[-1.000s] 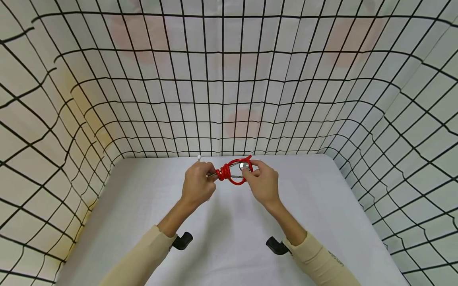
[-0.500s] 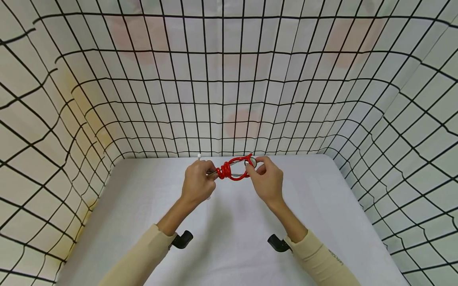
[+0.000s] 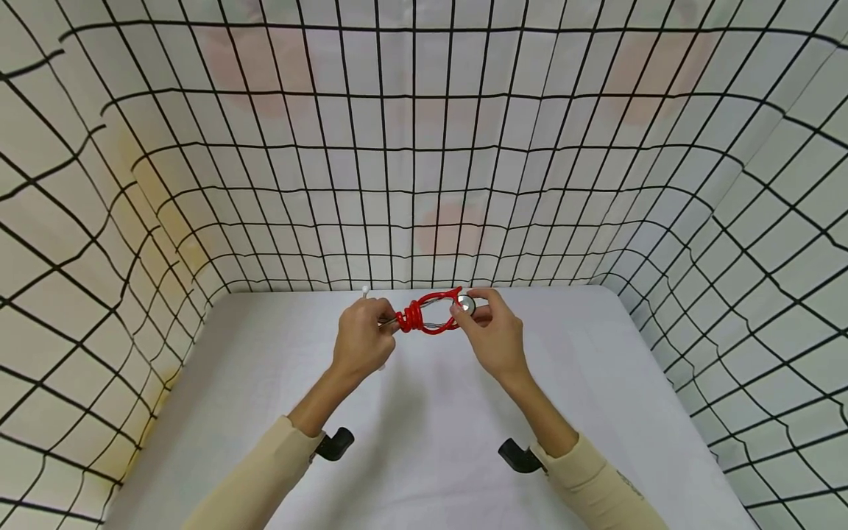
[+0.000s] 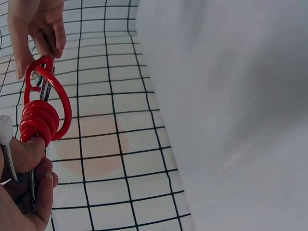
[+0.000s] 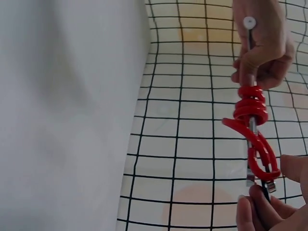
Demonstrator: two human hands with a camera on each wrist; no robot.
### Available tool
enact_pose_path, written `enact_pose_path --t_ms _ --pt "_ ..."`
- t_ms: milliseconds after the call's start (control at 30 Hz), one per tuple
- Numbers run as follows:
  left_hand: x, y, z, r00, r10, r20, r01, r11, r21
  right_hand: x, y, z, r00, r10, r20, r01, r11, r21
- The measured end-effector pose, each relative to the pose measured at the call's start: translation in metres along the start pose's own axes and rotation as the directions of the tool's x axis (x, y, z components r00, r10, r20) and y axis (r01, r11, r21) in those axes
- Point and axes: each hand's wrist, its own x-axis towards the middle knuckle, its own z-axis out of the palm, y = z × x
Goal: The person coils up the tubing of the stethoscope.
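A stethoscope is held above the table, its red tubing (image 3: 412, 316) wound in several tight turns around its metal ear tubes. My left hand (image 3: 361, 335) grips the ear tubes beside the coil, and a white ear tip (image 5: 249, 22) sticks out past that hand. To the right, a loop of the red tubing (image 4: 65, 103) extends from the coil. At the loop's far end my right hand (image 3: 490, 335) pinches the round metal chest piece (image 3: 467, 305) between thumb and fingers. In the right wrist view the fingers partly hide the chest piece.
A white-covered table (image 3: 430, 456) lies under both hands. Black wire mesh (image 3: 411, 169) stands over pale walls at the back and on both sides. Black wrist devices (image 3: 336, 444) stick out from the beige sleeves (image 3: 265, 471).
My right hand has shifted slightly right with the chest piece, which now lies at the outer end of the red loop instead of inside it. The left hand keeps its grip, almost unmoved.
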Motion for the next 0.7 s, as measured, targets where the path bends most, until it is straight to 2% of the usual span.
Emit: enact_pose_path --t_ms 100,233,433,567,700 --pt "-0.001 -0.002 0.0 1.0 -0.008 0.003 0.008 1.0 -0.006 0.002 -0.001 -0.003 0.996 0.074 0.041 -0.075 0.997 0.019" --pt "-0.003 -0.002 0.001 1.0 -0.018 0.012 0.018 1.0 -0.024 0.007 0.002 -0.006 0.981 0.179 0.078 -0.185 0.98 0.078" --pt "-0.004 -0.001 0.001 0.999 -0.034 0.036 0.035 0.999 -0.026 0.008 0.002 -0.008 0.959 0.259 0.119 -0.274 0.953 0.13" --pt "-0.005 -0.002 0.002 0.997 -0.059 0.059 0.06 0.998 -0.016 0.008 0.0 -0.01 0.933 0.302 0.193 -0.338 0.922 0.189" --pt "-0.006 -0.004 0.002 0.993 -0.084 0.085 0.085 0.996 -0.001 0.008 0.0 -0.013 0.899 0.336 0.281 -0.401 0.888 0.223"
